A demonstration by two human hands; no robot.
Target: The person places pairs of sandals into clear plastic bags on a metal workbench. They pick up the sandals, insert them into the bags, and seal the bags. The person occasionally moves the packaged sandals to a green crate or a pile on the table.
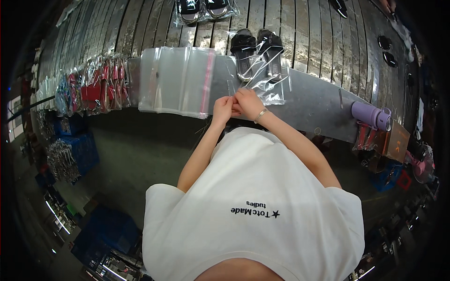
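My left hand (222,108) and my right hand (247,102) meet at the near edge of a grey metal ledge (318,105), fingers pinched together on the lower edge of a clear plastic bag (265,82). The bag holds a pair of black slide sandals (255,51) lying sole down on the roller table. A bracelet circles my right wrist. To the left of my hands lies a stack of empty clear bags (176,79) with a red adhesive strip on the right side.
A second bagged pair of black sandals (204,8) lies farther back on the roller conveyor (309,37). Hanging packets of red and pink items (96,86) line the left. A purple bottle (372,116) rests at the ledge's right end. Blue crates (77,145) stand below left.
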